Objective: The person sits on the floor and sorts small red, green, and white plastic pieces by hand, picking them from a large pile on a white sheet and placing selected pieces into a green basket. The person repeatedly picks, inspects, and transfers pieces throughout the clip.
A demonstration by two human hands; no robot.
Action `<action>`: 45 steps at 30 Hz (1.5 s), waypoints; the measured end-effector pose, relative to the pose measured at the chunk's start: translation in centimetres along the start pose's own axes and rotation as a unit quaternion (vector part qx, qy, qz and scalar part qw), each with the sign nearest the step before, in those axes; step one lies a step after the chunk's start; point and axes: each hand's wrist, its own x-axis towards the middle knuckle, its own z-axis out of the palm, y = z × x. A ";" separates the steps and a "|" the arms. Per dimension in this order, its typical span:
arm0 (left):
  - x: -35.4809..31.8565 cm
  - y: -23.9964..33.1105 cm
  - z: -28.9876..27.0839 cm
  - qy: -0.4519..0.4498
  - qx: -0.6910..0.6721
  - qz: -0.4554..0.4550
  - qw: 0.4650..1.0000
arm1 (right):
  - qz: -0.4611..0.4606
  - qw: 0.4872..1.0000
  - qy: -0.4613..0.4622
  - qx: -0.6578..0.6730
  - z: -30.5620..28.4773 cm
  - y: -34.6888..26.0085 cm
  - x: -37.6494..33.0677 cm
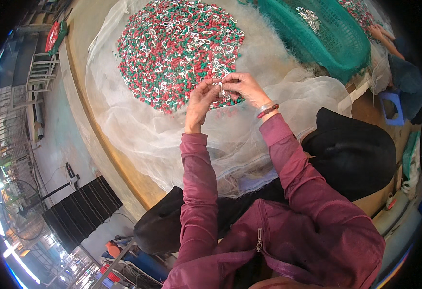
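Note:
Before me a broad heap of small red, green and white pieces (172, 53) lies on a sheer white mesh cloth (129, 135). Mixed through it are many white loop-shaped pieces that look like clips. Above the heap's near edge, my left hand (200, 102) and my right hand (245, 87) meet with fingertips pinched together. A small white clip-like piece (222, 90) shows between them, partly hidden by the fingers. Both hands are closed on it. My right wrist wears a dark red bead bracelet (268, 111).
A green mesh-lined basket (336, 43) at the far right holds a small bunch of white clips (308, 18). Beyond it, another person's hands (382, 34) are at a similar heap. A blue stool (392, 108) stands at the right. The platform's raised edge (98, 127) runs along the left.

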 end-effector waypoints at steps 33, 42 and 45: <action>-0.7 2.6 0.5 0.055 0.218 0.035 0.974 | -0.001 0.998 -0.043 -0.046 0.0 -2.0 -0.6; -1.1 3.6 1.1 0.020 0.174 0.053 0.983 | -0.001 0.990 -0.128 0.052 -0.9 -2.2 -0.8; -0.9 3.2 1.3 0.046 0.178 0.093 0.979 | -0.003 0.989 -0.135 0.063 -1.1 -2.2 -0.8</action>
